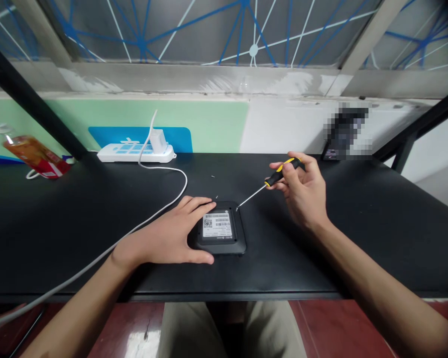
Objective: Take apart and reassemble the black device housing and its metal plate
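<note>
Head view: bracing a flat black device, label side up on the black table, with the left hand from 9 o'clock. Spreading that hand wide, thumb by the near edge, fingers over the far-left corner. Gripping a yellow-and-black screwdriver in the right hand from 2 o'clock, and slanting its tip down to the device's 1 o'clock corner. Seeing something small and bright at the tip, apparently a screw, but cannot tell whether seated or free. From the device, finding two tiny loose pieces towards 12 o'clock: one just beyond the far edge, another farther off. Judging both to be screws, so probably out of their holes; cannot tell how many remain in. Showing no opened casing. Farther out, noting a power strip between 10 and 11 o'clock, and a bottle at 10.
</note>
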The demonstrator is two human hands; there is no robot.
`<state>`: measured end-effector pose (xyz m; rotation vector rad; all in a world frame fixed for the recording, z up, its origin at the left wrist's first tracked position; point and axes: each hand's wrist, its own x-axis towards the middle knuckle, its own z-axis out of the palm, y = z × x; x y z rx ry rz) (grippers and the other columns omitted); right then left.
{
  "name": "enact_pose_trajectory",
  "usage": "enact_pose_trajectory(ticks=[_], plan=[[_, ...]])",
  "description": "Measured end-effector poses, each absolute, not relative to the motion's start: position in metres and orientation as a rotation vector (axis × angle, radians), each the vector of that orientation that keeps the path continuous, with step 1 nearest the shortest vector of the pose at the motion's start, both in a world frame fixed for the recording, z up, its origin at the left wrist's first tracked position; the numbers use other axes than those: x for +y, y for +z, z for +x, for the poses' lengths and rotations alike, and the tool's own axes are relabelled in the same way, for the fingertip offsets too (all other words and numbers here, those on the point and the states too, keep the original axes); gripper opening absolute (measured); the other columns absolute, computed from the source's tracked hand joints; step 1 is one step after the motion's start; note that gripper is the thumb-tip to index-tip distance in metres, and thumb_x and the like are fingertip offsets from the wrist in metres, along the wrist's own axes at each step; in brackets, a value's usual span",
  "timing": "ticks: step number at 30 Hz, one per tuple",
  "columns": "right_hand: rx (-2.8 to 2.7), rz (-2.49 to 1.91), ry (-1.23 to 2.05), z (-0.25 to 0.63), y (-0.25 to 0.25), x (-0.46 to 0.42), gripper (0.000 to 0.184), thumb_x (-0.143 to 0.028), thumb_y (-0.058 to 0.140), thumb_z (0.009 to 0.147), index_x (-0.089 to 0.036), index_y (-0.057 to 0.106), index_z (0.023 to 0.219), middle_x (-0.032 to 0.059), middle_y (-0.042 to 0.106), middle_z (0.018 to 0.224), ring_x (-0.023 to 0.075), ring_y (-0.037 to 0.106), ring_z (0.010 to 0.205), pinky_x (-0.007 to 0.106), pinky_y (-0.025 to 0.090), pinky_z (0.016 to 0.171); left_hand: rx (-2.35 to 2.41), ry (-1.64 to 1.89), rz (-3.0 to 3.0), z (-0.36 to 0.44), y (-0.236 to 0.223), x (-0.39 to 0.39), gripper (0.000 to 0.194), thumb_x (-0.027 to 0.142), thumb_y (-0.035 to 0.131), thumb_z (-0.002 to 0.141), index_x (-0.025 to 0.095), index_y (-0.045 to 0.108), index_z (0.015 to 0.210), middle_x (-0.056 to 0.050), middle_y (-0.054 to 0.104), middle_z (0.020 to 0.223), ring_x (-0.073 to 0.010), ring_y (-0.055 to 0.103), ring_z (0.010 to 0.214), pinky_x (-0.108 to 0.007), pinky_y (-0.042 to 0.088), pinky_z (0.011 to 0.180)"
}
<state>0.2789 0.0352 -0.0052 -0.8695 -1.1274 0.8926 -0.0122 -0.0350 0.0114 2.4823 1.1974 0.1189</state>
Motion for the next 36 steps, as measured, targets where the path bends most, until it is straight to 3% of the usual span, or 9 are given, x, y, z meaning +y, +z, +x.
enact_pose_trajectory(ticks=[17, 36], plan=[[-1.230, -0.882, 0.854, 0.271, -0.005, 0.028, 0.040, -0.045, 0.074, 0.084, -0.031, 0.054, 0.115, 0.0006, 0.073, 0.105, 0.0133, 0.074, 0.072, 0.028, 0.066, 0.062, 1.134, 0.202, 2.464, -0.013, 0.010, -0.035, 0.101, 0.073, 0.070, 0.079, 0.025, 0.030, 0.158, -0.013, 0.034, 0.163, -0.0383, 0.031, 0.149, -0.055, 0.032, 0.120], [-1.438, -0.848, 0.621, 0.268, -0.001, 0.018, 0.031, -0.036, 0.069, 0.090, -0.030, 0.056, 0.118, 0.0025, 0.075, 0.105, 0.0161, 0.075, 0.083, 0.032, 0.067, 0.065, 1.139, 0.166, 2.469, -0.013, 0.010, -0.035, 0.102, 0.074, 0.069, 0.079, 0.023, 0.029, 0.159, -0.013, 0.032, 0.164, -0.0375, 0.030, 0.150, -0.055, 0.030, 0.122]])
